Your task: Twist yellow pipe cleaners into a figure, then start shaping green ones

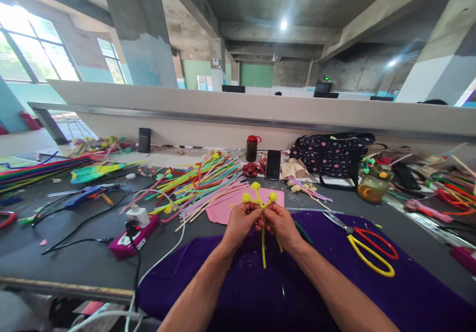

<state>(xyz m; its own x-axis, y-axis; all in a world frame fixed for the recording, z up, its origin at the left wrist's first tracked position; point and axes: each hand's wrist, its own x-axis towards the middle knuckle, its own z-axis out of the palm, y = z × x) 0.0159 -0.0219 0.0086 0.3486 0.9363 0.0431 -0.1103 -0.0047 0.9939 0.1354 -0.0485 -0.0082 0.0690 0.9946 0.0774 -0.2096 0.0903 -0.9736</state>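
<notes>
Both my hands meet over the purple cloth [223,282], pinching yellow pipe cleaners [264,248] between thumbs and fingertips. Several yellow knobs top the stems, rising just above the fingers. Two stem ends hang down below the grip. My left hand [243,218] is closed on the stems from the left, and my right hand [280,221] is closed on them from the right. The exact crossing of the stems is partly hidden by the fingers. Behind the hands lies a sheet of pink paper [219,209]. Scissors [372,252] with red and yellow handles rest to the right on the cloth.
Loose coloured pipe cleaners [197,181] are heaped left of centre. A glue gun [87,196] and a magenta power strip [136,238] with cables lie at left. Along the back stand a dark bottle [252,149], a phone [272,165], a patterned bag [327,158] and an amber jug [375,184].
</notes>
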